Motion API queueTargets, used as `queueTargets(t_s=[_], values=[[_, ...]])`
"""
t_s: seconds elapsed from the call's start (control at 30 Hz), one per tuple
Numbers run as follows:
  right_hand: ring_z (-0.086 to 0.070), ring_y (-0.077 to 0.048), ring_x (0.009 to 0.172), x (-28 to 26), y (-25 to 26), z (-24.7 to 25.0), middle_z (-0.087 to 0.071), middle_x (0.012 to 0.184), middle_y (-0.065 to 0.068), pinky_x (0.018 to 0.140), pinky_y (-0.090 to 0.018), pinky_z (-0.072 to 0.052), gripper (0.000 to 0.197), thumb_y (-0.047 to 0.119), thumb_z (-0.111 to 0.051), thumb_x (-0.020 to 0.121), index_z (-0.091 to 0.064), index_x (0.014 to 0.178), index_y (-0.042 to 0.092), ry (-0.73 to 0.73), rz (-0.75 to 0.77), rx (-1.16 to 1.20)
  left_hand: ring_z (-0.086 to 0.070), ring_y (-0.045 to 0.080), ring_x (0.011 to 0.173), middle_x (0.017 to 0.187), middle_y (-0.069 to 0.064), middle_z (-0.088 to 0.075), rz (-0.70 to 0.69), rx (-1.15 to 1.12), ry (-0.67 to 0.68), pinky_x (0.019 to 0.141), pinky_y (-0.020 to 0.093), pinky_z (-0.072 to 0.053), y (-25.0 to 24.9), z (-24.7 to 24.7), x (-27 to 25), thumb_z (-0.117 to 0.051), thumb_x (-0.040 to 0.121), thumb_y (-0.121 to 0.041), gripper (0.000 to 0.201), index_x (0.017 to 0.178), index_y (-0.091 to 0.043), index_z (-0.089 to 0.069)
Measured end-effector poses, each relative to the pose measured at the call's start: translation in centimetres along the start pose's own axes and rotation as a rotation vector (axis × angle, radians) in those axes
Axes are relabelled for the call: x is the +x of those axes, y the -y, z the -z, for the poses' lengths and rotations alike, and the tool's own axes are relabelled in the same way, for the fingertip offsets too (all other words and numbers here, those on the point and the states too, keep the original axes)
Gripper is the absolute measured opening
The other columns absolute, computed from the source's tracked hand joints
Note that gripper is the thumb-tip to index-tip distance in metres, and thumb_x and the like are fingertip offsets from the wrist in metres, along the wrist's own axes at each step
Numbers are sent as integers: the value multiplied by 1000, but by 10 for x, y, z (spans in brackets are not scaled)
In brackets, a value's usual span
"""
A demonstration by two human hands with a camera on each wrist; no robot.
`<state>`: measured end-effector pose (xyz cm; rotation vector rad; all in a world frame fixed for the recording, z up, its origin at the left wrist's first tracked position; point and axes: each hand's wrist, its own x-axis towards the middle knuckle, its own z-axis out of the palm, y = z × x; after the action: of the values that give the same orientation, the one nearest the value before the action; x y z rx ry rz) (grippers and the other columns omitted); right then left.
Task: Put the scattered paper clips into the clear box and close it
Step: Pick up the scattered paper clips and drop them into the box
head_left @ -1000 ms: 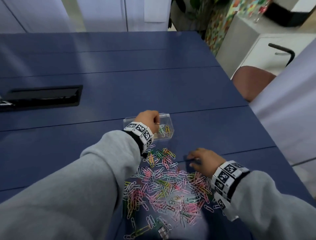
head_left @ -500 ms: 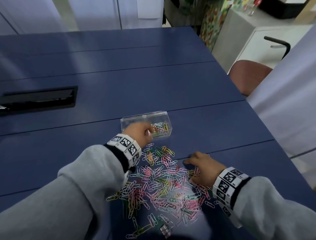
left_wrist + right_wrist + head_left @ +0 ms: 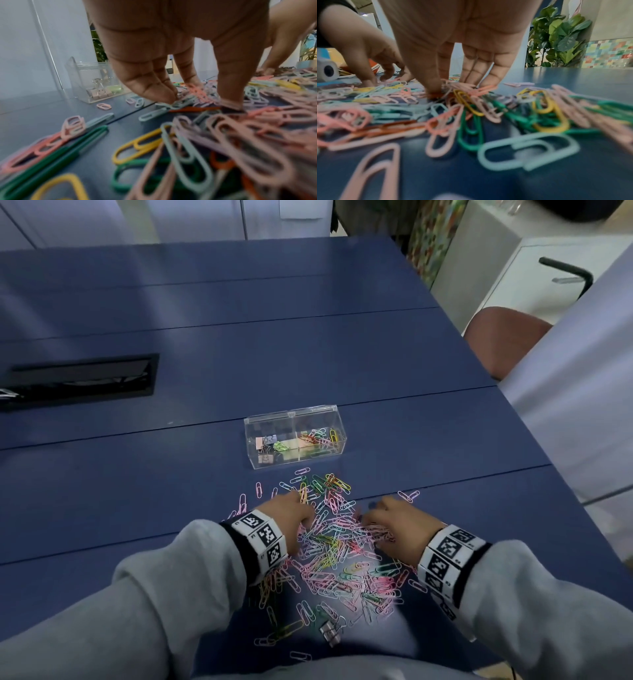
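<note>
Colourful paper clips (image 3: 337, 549) lie heaped on the blue table (image 3: 239, 364) in front of me. The clear box (image 3: 294, 440) stands just beyond them, lid up at the back, with binder clips in its left half and a few paper clips in the right. My left hand (image 3: 301, 515) is on the pile's left side; in the left wrist view its straight fingers (image 3: 159, 89) and thumb touch the clips, spread apart, and the box (image 3: 96, 83) shows behind. My right hand (image 3: 373, 517) is on the pile's right side, where thumb and fingers (image 3: 477, 73) pinch a bunch of clips (image 3: 462, 86).
A black cable slot (image 3: 78, 381) is set into the table at the far left. A brown chair (image 3: 503, 340) stands past the table's right edge. A small silver binder clip (image 3: 330, 633) lies at the near end of the pile.
My left hand has come back from the clear box down to the left side of the pile. The right hand has stayed on the pile, drawing clips together.
</note>
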<state>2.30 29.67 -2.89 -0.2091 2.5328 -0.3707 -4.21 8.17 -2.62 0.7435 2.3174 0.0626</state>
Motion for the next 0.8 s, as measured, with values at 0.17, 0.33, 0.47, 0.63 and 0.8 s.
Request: queueTargets(t_s=[0.17,0.33,0.47,0.63,0.8], values=[[-51,-24,113,8,7,-1,-49,123,-2,93,-30,-41,35,18,-58,83,-54,117,24,21,-6,1,-48,18,82,88,-1,-50,21,0,12,69,27,-43,-10,-3,2,-61,78,-11,25,66,-23,-42],[-58,-16,90,8,9,16,-63,97,3,81,-26,-45,21,18,-61,81,-63,101,21,-73,-24,110,-49,16,77,76,-4,-52,42,-121,-51,56,22,-39,-5,-4,-1,-61,77,-9,30,62,-22,-40],[-57,-8,67,14,17,50,-61,73,10,68,-21,-46,11,21,-67,80,-65,90,25,-250,-56,323,-54,12,74,74,-10,-55,114,-306,-167,66,22,-47,7,-2,-9,-62,78,-14,27,60,-27,-46],[-55,-5,61,53,32,92,-54,68,15,57,-10,-45,13,17,-65,83,-64,96,21,-440,-37,452,-54,7,54,59,-10,-55,233,-626,-336,57,23,-50,22,10,-25,-66,76,-12,21,63,-24,-55],[-56,-11,78,96,45,107,-59,79,8,75,-22,-45,19,17,-64,84,-64,104,17,-475,-38,449,-59,17,51,48,-2,-63,262,-856,-353,60,31,-54,37,19,-36,-69,73,-8,17,65,-19,-58]])
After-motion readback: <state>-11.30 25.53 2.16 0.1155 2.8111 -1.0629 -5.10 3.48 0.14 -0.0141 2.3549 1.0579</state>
